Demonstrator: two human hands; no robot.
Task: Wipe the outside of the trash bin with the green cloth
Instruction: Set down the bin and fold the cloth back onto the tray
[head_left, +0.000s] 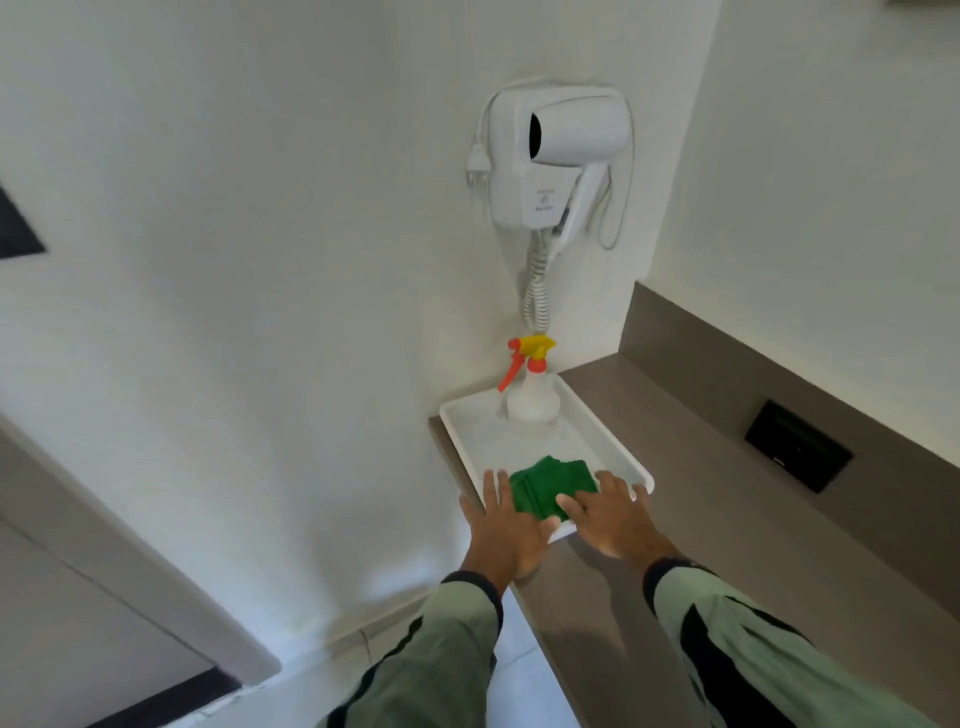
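Observation:
A folded green cloth (550, 483) lies in the near end of a white tray (618, 447) on a brown counter. My left hand (506, 530) is flat, fingers spread, over the tray's near left corner, its fingertips beside the cloth's left edge. My right hand (610, 519) is also spread, with its fingers resting on the cloth's near right side. Neither hand has closed on anything. No trash bin is in view.
A clear spray bottle (532, 400) with a red and yellow trigger stands at the tray's far end. A white hair dryer (561, 156) hangs on the wall above. The brown counter (727, 519) runs right, with a black socket plate (797, 447) on its backsplash. A door frame (130, 561) is lower left.

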